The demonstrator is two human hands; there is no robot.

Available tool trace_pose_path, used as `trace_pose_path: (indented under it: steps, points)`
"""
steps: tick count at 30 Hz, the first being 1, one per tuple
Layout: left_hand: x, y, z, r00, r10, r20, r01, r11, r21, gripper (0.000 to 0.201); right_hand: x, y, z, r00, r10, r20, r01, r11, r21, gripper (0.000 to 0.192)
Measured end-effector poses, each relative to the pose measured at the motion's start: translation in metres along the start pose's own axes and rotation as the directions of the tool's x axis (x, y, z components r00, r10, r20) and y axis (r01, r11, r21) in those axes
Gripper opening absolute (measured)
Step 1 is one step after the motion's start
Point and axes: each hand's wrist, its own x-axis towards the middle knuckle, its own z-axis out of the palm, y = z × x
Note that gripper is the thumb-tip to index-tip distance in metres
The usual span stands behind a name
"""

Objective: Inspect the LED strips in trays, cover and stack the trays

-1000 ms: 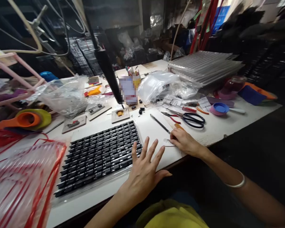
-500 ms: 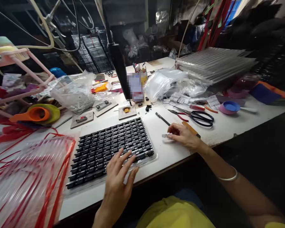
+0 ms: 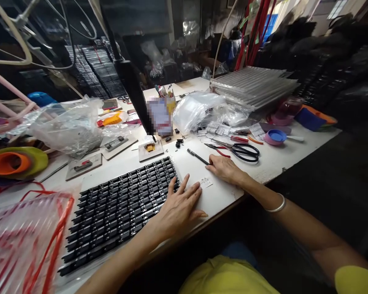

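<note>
Resting our spread left hand (image 3: pixel 179 206) by the black tray of chips (image 3: pixel 122 204), our right hand (image 3: pixel 225 169), fingers loosely curled and empty, lies at two o'clock beside a small white label (image 3: pixel 206 182) on the white tabletop (image 3: pixel 272 163).

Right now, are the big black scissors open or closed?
Closed. The scissors lie flat on the white table, beyond the right hand; their blades lie together as one thin line, and the handle loops sit side by side.

The left hand (image 3: pixel 178 206) lies flat on the white table (image 3: pixel 272 165), fingers spread, touching the edge of a big tray of little black parts (image 3: pixel 122 204). The right hand (image 3: pixel 225 169) rests near a small paper label (image 3: pixel 206 182) and a black pen (image 3: pixel 198 157). Black scissors (image 3: pixel 243 151) lie farther back (beside red pliers (image 3: pixel 216 149)).
</note>
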Motion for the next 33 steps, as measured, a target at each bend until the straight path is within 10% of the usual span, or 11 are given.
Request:
trace_pose_path:
  steps: [5, 11, 20, 33]
  points:
    - [-0.001, -0.002, 0.004, 0.999, 0.025, -0.036, -0.025, 1.000, 0.005, 0.067, -0.015, 0.005, -0.003, 0.999, 0.032, 0.040, -0.040, 0.974, 0.224, 0.017]
    - [-0.005, -0.003, 0.009, 0.998, 0.022, -0.062, -0.023, 1.000, -0.009, 0.066, -0.051, -0.004, 0.012, 0.989, -0.066, 0.132, -0.073, 0.559, 0.826, 0.018]
    - [-0.008, -0.005, 0.008, 0.997, 0.013, -0.079, -0.015, 1.000, -0.025, 0.068, -0.050, -0.011, 0.015, 0.985, -0.161, 0.066, 0.105, 0.851, 0.515, 0.006]
    - [-0.006, -0.003, 0.003, 0.999, 0.006, -0.032, -0.008, 0.999, -0.040, 0.067, -0.051, -0.012, 0.018, 0.948, -0.311, 0.062, 0.252, 0.857, 0.449, 0.016]
